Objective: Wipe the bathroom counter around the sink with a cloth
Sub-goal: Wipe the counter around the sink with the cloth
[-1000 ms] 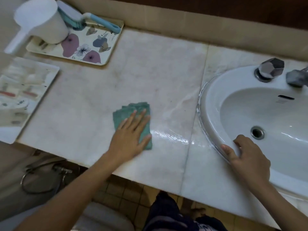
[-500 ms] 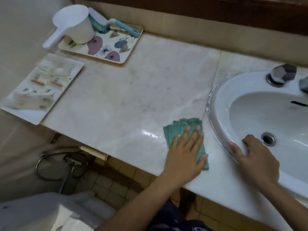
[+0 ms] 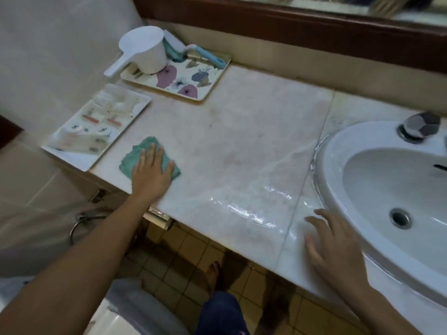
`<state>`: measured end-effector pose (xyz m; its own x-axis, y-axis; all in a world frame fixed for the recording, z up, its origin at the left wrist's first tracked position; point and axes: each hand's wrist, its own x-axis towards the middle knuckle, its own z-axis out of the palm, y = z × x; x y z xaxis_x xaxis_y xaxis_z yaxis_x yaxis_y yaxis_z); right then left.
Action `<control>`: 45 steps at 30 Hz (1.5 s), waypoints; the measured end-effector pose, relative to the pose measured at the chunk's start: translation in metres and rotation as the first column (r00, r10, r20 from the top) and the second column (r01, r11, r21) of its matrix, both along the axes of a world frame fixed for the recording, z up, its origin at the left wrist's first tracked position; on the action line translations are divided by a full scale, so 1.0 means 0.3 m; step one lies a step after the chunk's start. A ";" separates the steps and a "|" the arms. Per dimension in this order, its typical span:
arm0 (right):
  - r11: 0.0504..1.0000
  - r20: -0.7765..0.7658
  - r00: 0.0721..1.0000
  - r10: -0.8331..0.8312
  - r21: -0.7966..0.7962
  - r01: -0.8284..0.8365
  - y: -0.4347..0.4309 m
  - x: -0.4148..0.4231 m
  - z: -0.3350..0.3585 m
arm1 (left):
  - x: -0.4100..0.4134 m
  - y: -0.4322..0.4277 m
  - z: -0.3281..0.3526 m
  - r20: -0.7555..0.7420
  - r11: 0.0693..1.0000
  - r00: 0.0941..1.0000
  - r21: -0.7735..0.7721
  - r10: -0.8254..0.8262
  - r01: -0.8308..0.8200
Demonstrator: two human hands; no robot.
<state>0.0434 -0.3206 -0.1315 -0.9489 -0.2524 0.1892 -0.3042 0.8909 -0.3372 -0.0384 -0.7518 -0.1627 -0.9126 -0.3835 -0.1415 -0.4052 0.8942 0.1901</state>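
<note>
Wiping mid-way: left hand (image 3: 151,174) flat on cloth (image 3: 139,157), bench (image 3: 242,141) front wet. Right hand (image 3: 336,250) open, empty; back strip looks dry.

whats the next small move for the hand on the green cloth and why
Probably sweep the left hand, pressed flat on the crumpled green cloth, back right along the marble counter toward the white oval sink: wet streaks still glisten near the front edge, and the cloth already sits by the left-end tray.

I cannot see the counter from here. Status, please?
Left hand flat on cloth, near counter's left end. Right hand open, empty, beside sink. White tray close ahead.
</note>
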 end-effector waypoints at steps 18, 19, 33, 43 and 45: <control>0.920 0.191 0.902 -0.388 0.022 0.392 -0.303 -0.164 -0.026 | -0.105 -0.104 -0.014 -0.036 0.928 0.927 0.000 -0.372 0.372; 0.915 0.192 0.897 -0.399 0.026 0.402 -0.309 -0.166 -0.030 | -0.198 -0.126 -0.014 -0.025 0.938 0.937 -0.005 -0.348 0.348; 0.826 0.251 0.800 -0.545 -0.005 0.564 -0.339 -0.172 -0.045 | -0.115 0.526 -0.017 -0.120 0.629 0.632 0.068 -0.765 0.774; 0.864 0.319 0.831 -0.456 -0.067 0.499 -0.313 -0.155 -0.031 | -0.425 0.239 -0.013 -0.033 0.605 0.605 0.019 -0.795 0.796; 0.856 0.336 0.818 -0.467 -0.061 0.514 -0.315 -0.156 -0.030 | -0.567 0.333 -0.004 -0.052 0.653 0.654 0.026 -0.755 0.757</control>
<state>-0.0034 -0.4150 -0.1407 -0.9549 0.2691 -0.1258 0.2961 0.8294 -0.4738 -0.2085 -0.6519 -0.1639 -0.8887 0.4466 -0.1036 0.4147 0.8794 0.2339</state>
